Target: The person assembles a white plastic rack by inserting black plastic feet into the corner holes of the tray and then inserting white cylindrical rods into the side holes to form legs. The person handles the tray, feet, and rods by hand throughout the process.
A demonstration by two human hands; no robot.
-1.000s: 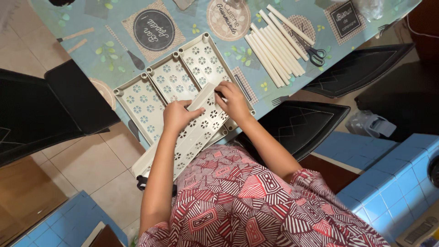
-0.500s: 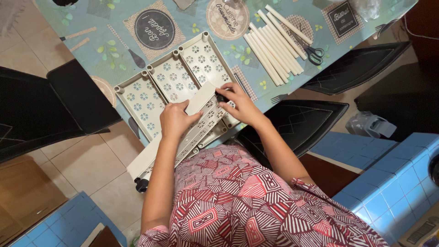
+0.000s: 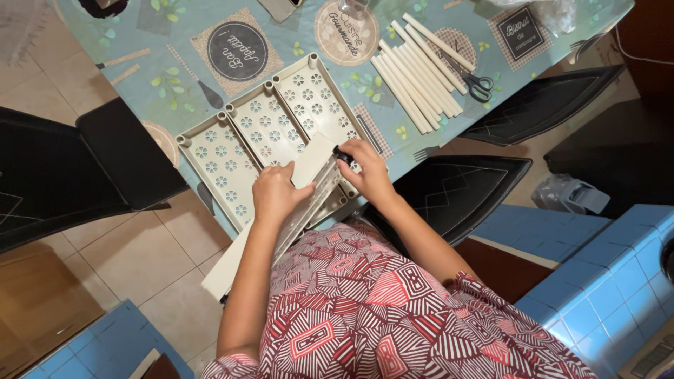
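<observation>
1. The table [image 3: 309, 91] wears a pale blue cloth printed with leaves and round badges; black chairs [image 3: 105, 168] stand at its near edge, one on each side of the person.
2. A cream panel [image 3: 270, 221] with flower cut-outs runs aslant from the table edge down past the person's lap, tilted, its upper end resting on the trays [image 3: 274, 126].
3. The trays are three cream sections with the same flower pattern, lying side by side on the cloth, just beyond the hands.
4. A bundle of cream rods [image 3: 418, 74] lies farther off on the table, with scissors [image 3: 477, 84] touching its right side.
5. The left hand [image 3: 277, 196] is clenched over the panel's upper part, fingers curled round its edge.
6. The right hand [image 3: 365, 172] pinches a small black piece [image 3: 342, 156] against the panel's top corner; what the piece is, I cannot tell.
</observation>
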